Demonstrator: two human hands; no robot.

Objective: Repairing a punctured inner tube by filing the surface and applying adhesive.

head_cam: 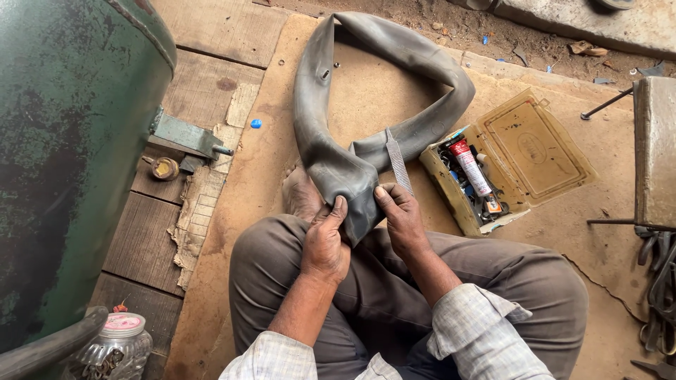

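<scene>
Worn wooden planks and a tan board (232, 211) on the ground form the working surface, bordered at the left by a large green metal tank (63, 162). A deflated black rubber inner tube (338, 148) is laid on the board as a flattened loop; its long axis runs from the person's knees away toward the dirt at the far edge, and its folded near end points at the person. This fold is pinched between both hands: the left hand (324, 243) is closed on the near side of the fold, and the right hand (401, 218) is closed on the other side together with a flat, ridged metal file (398, 162), whose blade points away and slightly left, lying over the rubber. To the right, an open rectangular tan box (507, 165) is seen with its lid laid flat; a white-and-red tube (470, 167) and small dark items are held in it. At the lower left a ribbed clear jar (116, 348) with a pink lid is seen, filled with small metal parts.
</scene>
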